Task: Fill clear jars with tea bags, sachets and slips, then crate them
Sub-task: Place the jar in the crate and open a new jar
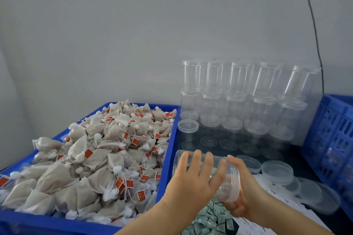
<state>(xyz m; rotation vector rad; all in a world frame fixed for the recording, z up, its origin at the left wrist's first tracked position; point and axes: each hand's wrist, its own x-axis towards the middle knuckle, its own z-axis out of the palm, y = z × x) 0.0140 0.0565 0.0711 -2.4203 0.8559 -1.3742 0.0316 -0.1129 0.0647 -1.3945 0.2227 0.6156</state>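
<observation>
Held jar: a clear plastic jar (208, 173) is lying on its side in front of the person, between both hands, just right of the blue bin's near right corner and above the sachets.
Left hand: the left hand (193, 179) is lying over the top of the jar's body with fingers spread and curving down around it, holding it.
Right hand: the right hand (240, 192) is cupping the jar's lidded right end from beneath and behind, thumb up against the lid rim; fingers are curling round that end.
Tea bags: a heaped pile of beige mesh tea bags (91, 158) with red tags and white knots is filling the blue bin (168, 158) at left.
Jar stock: empty clear jars (238, 101) with lids on are standing stacked in tiers against the wall, behind the hands.
Loose lids: several clear lids (277, 172) are lying overlapped on the dark table, right of the hands.
Sachets: small green-and-white sachets (210, 221) are lying in a heap beneath the wrists.
Slips: white paper slips (286, 202) are lying spread beside the sachets, partly under the lids.
Crate: a blue slotted crate (334, 139) is standing at the right edge.
Wall: a black cable (315, 30) is hanging down the grey wall.
</observation>
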